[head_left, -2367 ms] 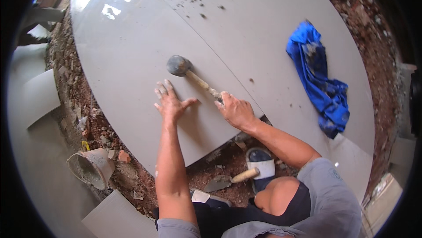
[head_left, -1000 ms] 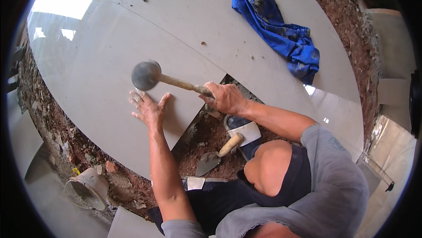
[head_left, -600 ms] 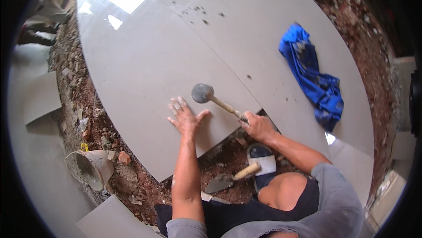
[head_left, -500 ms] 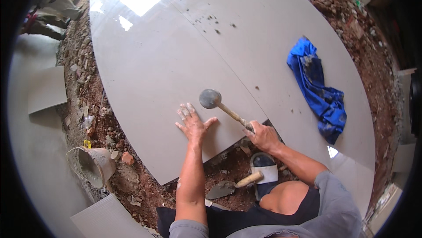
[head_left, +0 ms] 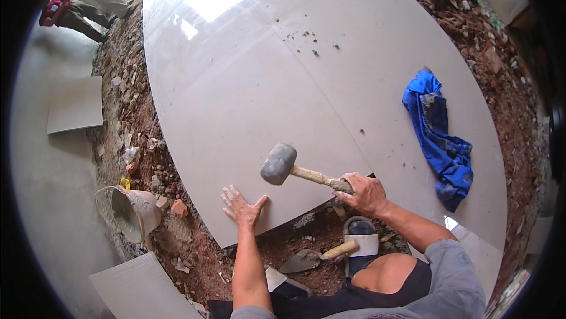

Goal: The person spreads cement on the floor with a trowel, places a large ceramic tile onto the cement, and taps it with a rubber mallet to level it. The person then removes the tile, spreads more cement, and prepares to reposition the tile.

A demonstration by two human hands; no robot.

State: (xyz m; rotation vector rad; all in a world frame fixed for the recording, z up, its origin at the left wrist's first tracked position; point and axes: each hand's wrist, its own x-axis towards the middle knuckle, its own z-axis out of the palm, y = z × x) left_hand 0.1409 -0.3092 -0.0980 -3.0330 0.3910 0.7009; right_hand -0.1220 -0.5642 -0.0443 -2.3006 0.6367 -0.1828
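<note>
My right hand (head_left: 364,194) is wrapped round the wooden handle of a rubber mallet (head_left: 279,164). Its dark grey head hangs over a large pale glossy floor tile (head_left: 259,101), ahead and to the right of my left hand; whether it touches the tile I cannot tell. My left hand (head_left: 243,208) rests on the tile near its front edge, fingers spread, dusty with pale powder. A thin seam parts this tile from the one on the right. Below the front edge, a pointing trowel (head_left: 303,261) with a wooden handle lies on the soil beside my sandalled foot (head_left: 361,239).
A dirty blue cloth (head_left: 437,139) lies crumpled on the right-hand tile. Crumbs of mortar dot the surface farther off. Left of the tile are rubble (head_left: 127,112), a mortar-smeared bucket (head_left: 137,216) and loose tiles (head_left: 138,288). A person's legs (head_left: 88,9) show at the far left.
The mallet has swung round, so its head now lies sideways and lower in view. My left hand has shifted left along the tile, still flat. The whole view has tilted slightly.
</note>
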